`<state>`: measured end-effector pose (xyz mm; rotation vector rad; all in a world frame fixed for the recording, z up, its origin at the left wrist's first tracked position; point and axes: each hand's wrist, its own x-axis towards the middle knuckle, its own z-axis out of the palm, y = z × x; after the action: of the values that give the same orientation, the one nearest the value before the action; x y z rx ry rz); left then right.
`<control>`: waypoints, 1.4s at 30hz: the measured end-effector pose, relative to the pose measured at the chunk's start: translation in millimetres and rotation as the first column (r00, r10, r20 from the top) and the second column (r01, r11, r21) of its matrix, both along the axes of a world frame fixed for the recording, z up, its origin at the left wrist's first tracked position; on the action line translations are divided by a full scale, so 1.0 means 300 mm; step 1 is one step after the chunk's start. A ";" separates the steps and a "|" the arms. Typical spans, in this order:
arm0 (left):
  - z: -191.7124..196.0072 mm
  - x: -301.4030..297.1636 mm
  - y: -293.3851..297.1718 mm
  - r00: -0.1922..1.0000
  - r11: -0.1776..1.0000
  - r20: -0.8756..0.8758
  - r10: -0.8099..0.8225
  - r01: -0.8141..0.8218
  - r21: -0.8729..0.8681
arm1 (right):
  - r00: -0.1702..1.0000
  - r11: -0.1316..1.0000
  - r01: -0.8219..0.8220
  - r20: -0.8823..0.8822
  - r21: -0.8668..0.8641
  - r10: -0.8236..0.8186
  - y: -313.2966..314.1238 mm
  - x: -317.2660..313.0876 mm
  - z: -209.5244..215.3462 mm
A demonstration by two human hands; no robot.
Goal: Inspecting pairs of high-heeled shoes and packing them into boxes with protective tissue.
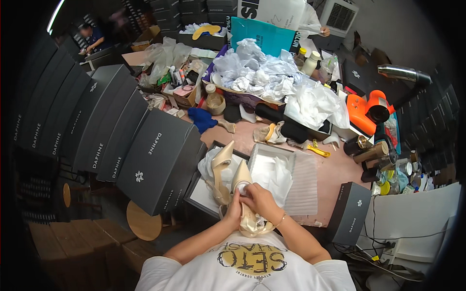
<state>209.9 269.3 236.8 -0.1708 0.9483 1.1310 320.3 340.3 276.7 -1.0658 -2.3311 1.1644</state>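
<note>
A pointed beige slingback shoe (241,176) is held close to my chest, toe pointing away. My left hand (234,212) is closed around its side. At the shoe's opening, my right hand (262,200) has its fingers bent and pinched together; a bit of white shows by the fingertips, but what they grip is mostly hidden. The matching beige shoe (222,162) lies to the left on white paper in an open dark shoebox (198,195). Beside it is an open box part with a white inside (294,162), holding white tissue paper (270,177).
A ribbed white sheet (303,186) lies right of the boxes. Dark shoeboxes (155,155) stand at left, another (343,213) at right. Crumpled paper (255,68) fills a bin behind. A yellow-handled tool (319,151), an orange heat gun (361,114) and jars sit farther right. Other people are in the background.
</note>
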 end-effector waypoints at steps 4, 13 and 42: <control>0.039 -0.006 0.000 0.938 0.925 -0.017 -0.347 0.345 0.159 | 0.942 0.855 0.336 -0.155 0.395 -0.298 0.059 0.071 -0.004; 0.187 0.049 0.078 0.895 0.902 -0.224 -0.386 0.417 0.112 | 0.861 0.890 0.438 -0.224 -0.127 -0.456 0.102 0.058 0.049; 0.131 -0.292 -0.063 -0.179 0.644 -0.976 0.124 0.763 -0.058 | 0.954 0.971 -0.157 0.283 0.181 0.102 0.040 0.177 -0.245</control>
<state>122.4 250.5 276.2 1.8157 1.6899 0.7209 373.4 352.2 203.3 -1.0699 -2.7006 0.8427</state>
